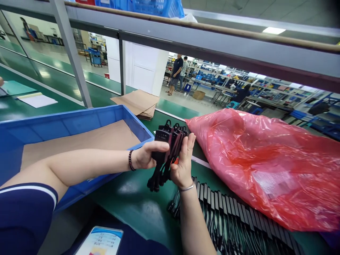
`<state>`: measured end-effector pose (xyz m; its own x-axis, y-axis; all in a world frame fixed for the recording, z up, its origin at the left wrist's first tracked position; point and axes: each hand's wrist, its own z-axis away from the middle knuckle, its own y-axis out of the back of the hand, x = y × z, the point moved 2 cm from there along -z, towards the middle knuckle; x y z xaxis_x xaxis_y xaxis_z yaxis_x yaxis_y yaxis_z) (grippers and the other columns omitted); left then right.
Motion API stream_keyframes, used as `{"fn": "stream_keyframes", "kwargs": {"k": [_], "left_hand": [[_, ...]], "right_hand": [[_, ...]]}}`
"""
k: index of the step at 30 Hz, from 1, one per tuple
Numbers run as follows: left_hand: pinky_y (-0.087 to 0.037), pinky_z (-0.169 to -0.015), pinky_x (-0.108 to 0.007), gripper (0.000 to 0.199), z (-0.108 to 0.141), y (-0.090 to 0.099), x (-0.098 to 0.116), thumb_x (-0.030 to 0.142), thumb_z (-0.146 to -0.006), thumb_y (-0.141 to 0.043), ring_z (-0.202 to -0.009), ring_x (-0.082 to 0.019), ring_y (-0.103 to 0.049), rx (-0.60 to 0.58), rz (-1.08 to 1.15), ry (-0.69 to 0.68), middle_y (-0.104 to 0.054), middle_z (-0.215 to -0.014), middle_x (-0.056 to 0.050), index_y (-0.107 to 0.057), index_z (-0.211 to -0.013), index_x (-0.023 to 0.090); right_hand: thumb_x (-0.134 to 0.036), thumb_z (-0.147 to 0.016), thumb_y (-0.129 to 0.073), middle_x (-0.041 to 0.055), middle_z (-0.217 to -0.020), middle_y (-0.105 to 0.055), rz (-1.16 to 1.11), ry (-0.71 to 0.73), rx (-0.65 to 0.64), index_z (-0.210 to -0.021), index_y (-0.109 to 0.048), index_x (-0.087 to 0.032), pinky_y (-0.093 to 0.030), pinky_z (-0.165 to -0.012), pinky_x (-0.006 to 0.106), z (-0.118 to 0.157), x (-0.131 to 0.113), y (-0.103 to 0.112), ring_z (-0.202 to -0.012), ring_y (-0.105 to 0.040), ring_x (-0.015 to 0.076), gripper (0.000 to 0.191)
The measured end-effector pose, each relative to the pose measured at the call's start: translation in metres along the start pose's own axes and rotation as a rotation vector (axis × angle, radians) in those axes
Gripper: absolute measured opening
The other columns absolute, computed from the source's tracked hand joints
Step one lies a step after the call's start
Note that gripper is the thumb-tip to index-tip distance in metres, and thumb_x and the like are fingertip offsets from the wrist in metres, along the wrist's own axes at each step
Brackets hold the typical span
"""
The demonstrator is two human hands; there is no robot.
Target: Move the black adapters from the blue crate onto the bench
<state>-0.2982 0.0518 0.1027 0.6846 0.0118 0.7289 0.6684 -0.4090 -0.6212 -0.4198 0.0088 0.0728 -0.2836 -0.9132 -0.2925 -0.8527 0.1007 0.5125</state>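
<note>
A bundle of flat black cabled units point(161, 136), with small loops on top and bundled leads hanging below, is held upright over the green bench. My left hand point(146, 154) is closed around its left side, the thumb across the nearest unit. Flat against the right side of the bundle lies my right hand point(182, 161), its fingers stretched upward. Something small and red shows between the bundle and the right palm. Below and right of my right hand, a long row of similar black cabled units point(225, 205) lies on the bench.
At left stands a blue bin point(101, 113) lined with brown board. Brown cardboard sheets point(140, 101) are stacked behind it. A large red plastic bag point(255, 156) covers the right side. A metal shelf frame point(70, 53) crosses above; papers point(37, 100) lie far left. People are in the background.
</note>
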Motion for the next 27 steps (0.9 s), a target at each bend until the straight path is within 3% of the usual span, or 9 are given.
{"fn": "stream_keyframes", "kwargs": {"k": [3,6,12,17,22,27], "left_hand": [[-0.045,-0.059,-0.024,0.037,-0.002,0.002,0.003,0.036,-0.068,-0.058,-0.062,-0.015,-0.061,-0.029,0.121,0.032,-0.066,-0.073,-0.004,-0.062,-0.095,0.011],[-0.044,-0.056,-0.022,0.039,-0.004,0.003,0.004,0.036,-0.067,-0.058,-0.064,-0.015,-0.061,-0.026,0.156,0.055,-0.068,-0.079,-0.006,-0.061,-0.097,0.011],[-0.044,-0.080,-0.029,0.044,-0.005,0.006,0.000,0.038,-0.068,-0.058,-0.088,-0.020,-0.061,0.047,0.163,0.051,-0.065,-0.097,-0.007,-0.060,-0.103,0.012],[-0.040,-0.087,-0.033,0.042,-0.001,0.006,-0.015,0.035,-0.066,-0.059,-0.090,-0.022,-0.059,0.099,0.112,0.175,-0.066,-0.090,-0.007,-0.060,-0.101,0.013],[-0.042,-0.079,-0.029,0.041,0.000,0.009,-0.026,0.030,-0.063,-0.062,-0.083,-0.019,-0.060,0.152,0.067,0.276,-0.066,-0.088,-0.005,-0.060,-0.100,0.014],[-0.043,-0.077,-0.028,0.040,-0.005,0.013,-0.027,0.031,-0.065,-0.060,-0.086,-0.019,-0.060,0.182,0.033,0.204,-0.065,-0.093,-0.006,-0.059,-0.100,0.012]], "right_hand": [[-0.069,-0.078,-0.006,0.0087,-0.147,0.005,0.009,-0.054,0.023,-0.141,-0.001,-0.016,-0.005,-0.104,0.060,-0.001,0.000,0.004,-0.133,0.008,0.0310,0.082],[-0.067,-0.080,-0.007,0.0113,-0.147,0.002,-0.013,-0.069,0.010,-0.141,0.000,-0.013,-0.010,-0.105,0.058,0.000,-0.007,0.004,-0.133,0.002,0.0302,0.082],[-0.063,-0.083,-0.015,0.0117,-0.146,-0.003,-0.009,-0.070,-0.004,-0.141,-0.005,-0.014,-0.012,-0.104,0.058,0.002,-0.014,0.008,-0.133,-0.001,0.0303,0.076],[-0.068,-0.078,-0.025,0.0108,-0.147,-0.001,0.095,0.019,0.048,-0.141,-0.006,-0.017,-0.011,-0.103,0.061,0.001,-0.018,0.014,-0.133,-0.002,0.0341,0.083],[-0.069,-0.072,-0.043,0.0120,-0.140,-0.028,0.137,0.132,-0.047,-0.139,-0.015,-0.017,-0.021,-0.104,0.054,0.001,-0.005,0.008,-0.128,-0.024,0.0323,0.090],[-0.072,-0.067,-0.046,0.0088,-0.130,-0.042,-0.052,0.079,-0.028,-0.133,-0.031,-0.021,-0.027,-0.102,0.053,0.001,0.008,0.007,-0.123,-0.032,0.0311,0.085]]}}
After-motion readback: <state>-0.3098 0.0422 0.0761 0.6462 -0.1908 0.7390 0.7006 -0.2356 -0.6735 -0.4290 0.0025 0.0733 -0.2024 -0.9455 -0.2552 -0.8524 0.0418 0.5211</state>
